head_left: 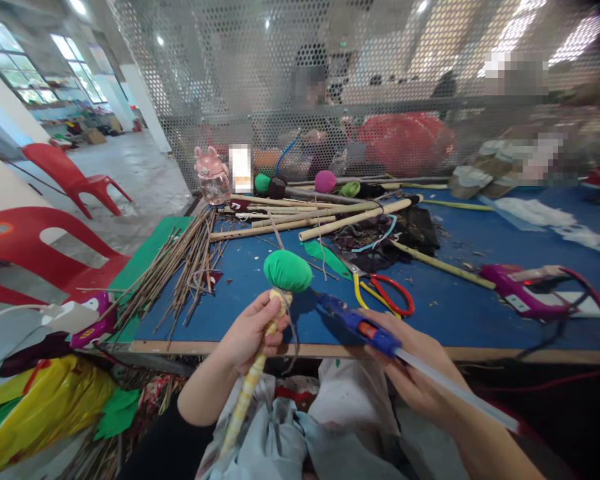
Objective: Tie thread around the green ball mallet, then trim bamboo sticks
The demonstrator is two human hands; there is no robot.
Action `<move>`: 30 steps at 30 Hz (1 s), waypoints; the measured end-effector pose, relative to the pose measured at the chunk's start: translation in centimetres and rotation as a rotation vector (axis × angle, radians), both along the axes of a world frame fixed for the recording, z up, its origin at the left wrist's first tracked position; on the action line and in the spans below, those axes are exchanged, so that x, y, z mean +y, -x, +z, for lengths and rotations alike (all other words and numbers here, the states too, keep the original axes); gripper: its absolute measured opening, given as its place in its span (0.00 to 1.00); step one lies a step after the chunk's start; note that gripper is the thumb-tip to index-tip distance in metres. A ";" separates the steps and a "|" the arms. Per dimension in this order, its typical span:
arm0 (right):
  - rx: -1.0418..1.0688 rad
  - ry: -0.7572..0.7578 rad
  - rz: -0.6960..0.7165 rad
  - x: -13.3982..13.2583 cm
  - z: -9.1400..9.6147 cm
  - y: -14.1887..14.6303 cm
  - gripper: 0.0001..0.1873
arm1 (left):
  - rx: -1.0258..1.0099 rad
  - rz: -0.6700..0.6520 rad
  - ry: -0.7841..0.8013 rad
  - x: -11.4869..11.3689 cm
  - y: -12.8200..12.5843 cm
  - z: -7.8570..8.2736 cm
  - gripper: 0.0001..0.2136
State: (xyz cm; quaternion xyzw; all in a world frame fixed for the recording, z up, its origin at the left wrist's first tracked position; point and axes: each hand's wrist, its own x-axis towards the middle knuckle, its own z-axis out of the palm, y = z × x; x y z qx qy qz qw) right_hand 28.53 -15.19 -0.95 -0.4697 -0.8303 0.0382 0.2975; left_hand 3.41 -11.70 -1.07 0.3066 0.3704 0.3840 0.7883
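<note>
Green ball (pixel 287 271) is already fitted atop wrapped stick (pixel 245 393), gripped in L hand (pixel 256 325) by front edge of table (pixel 315 328); glue gun (pixel 347 317) is clasped in R hand (pixel 413 360), nozzle nr ball, w/ cord (pixel 295 333) left dangling, apparently unfastened.

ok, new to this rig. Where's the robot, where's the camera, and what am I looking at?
There's no robot: these are a person's bare hands. The single picture comes from a camera worn on the head, looking forward and down.

The left hand grips a yellow-banded stick topped by a rounded green head. The right hand holds a blue glue gun, its tip near that head; a long, pale glue stick sticks out of the back.

On the blue tabletop lie scissors, a bundle of thin twigs and thicker poles. Behind stands a perforated metal screen.
</note>
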 end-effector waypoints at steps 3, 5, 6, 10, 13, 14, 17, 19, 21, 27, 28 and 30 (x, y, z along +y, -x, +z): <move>-0.017 -0.083 -0.212 0.2 -0.1 -3.3 0.19 | 0.025 0.008 0.015 0.0 0.2 0.0 0.11; -0.042 -0.137 -0.406 0.9 -0.5 -6.1 0.20 | 0.036 0.030 0.025 0.0 0.2 -0.1 0.11; -0.069 -0.153 -0.491 1.5 -0.7 -7.7 0.21 | 0.039 0.041 0.028 0.0 0.3 -0.2 0.12; -0.244 -0.096 -0.656 4.8 -2.2 -13.7 0.23 | 0.053 0.043 0.021 -0.1 0.3 -0.5 0.12; -0.303 0.016 -0.664 6.8 -2.5 -16.2 0.25 | 0.062 0.045 0.008 -0.2 0.3 -0.4 0.12; -0.311 0.043 -0.655 7.2 -2.2 -16.3 0.25 | 0.062 0.047 0.006 -0.2 0.3 -0.3 0.12; -0.287 -0.038 -0.664 6.7 0.0 -13.7 0.25 | 0.048 0.033 -0.001 -0.3 0.1 -0.1 0.11; -0.120 -0.179 -0.692 5.3 1.7 -9.3 0.22 | 0.043 0.017 -0.014 -0.4 -0.2 0.0 0.11; 0.222 -0.037 -0.562 3.5 2.5 -3.6 0.18 | 0.046 0.018 -0.043 -0.6 -0.6 0.2 0.12; 0.870 0.819 0.212 1.5 -0.4 9.9 0.36 | 0.211 0.098 -0.161 -1.8 -1.0 0.9 0.16; 0.929 0.871 0.229 1.6 -0.8 10.6 0.36 | 0.240 0.109 -0.176 -2.0 -0.8 1.0 0.16; 0.985 0.938 0.193 1.7 -1.1 10.9 0.32 | 0.274 0.129 -0.199 -2.3 -0.5 1.1 0.16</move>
